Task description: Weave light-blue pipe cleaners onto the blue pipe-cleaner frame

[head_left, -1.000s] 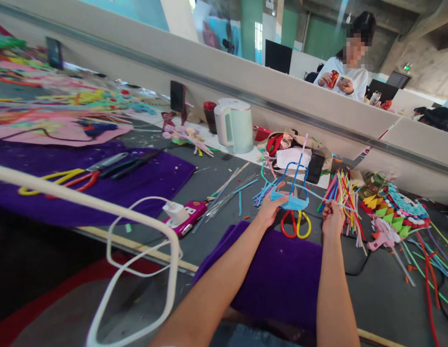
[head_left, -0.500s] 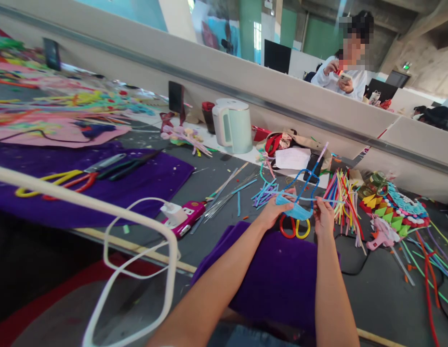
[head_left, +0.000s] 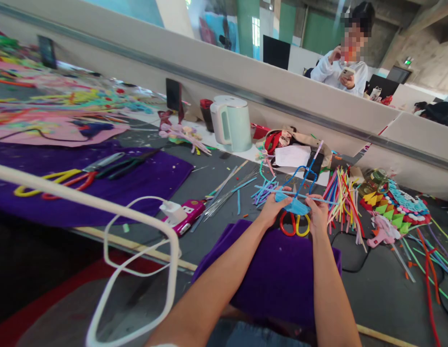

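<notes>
A blue piece (head_left: 296,206) hides the blades of red-and-yellow-handled scissors (head_left: 298,225); at left, colorful strips (head_left: 77,98) blur together.

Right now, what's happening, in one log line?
left hand: holds curved light-blue craft piece | right hand: pinches thin pale-blue strip | nearby: red-and-yellow-handled scissors, folded purple cloth

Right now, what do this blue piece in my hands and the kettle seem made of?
The blue piece looks like matte, perhaps fuzzy pipe cleaners, from its bent slim stems. The kettle seems smooth, satin plastic from its even pale shell, though coated metal is possible.
</notes>
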A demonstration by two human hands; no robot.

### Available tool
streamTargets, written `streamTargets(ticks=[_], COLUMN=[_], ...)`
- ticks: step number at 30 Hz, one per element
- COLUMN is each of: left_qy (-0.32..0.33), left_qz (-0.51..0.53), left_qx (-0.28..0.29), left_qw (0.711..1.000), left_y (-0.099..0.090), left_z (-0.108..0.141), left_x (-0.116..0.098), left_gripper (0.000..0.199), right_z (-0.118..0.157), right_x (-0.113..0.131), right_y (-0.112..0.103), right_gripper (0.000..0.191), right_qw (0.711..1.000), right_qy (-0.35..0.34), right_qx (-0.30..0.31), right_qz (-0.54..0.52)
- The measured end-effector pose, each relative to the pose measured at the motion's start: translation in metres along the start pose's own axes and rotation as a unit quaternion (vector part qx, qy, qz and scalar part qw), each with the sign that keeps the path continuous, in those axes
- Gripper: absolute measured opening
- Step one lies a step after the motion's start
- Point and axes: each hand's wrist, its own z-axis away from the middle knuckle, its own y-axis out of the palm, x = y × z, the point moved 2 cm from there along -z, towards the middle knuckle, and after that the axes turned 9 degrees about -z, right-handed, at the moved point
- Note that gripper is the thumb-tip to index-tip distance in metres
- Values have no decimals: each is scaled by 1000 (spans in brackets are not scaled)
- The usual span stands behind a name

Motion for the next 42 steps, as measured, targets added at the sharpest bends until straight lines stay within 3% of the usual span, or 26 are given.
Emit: streamTargets(ticks=[7,16,23,30,42], left_qy=[-22,-56,-72,-66,-58], left_qz=[61,64,17,37,98], left_qx=[-23,2,-17,-62,-103], left_qw=[998,996,997,995,988], left_y=[-3,-5,-6,-8,-12], left_z=[-3,-3,-4,-6,-9], left_x=[2,4,9,9,8], left_gripper=[36,46,44,43,40], right_z=[0,-2,-3,-5,-3], right_x=[-6,-10,-10,-14,-15], right_y=[1,-1,-3,-5,-2], right_gripper=[24,24,25,18,21], right_qw=[997,996,998,1000,996], right_qy=[71,71,58,29,74], right_qx=[33,16,8,7,-9], right_qz=[-25,-50,-34,7,-50])
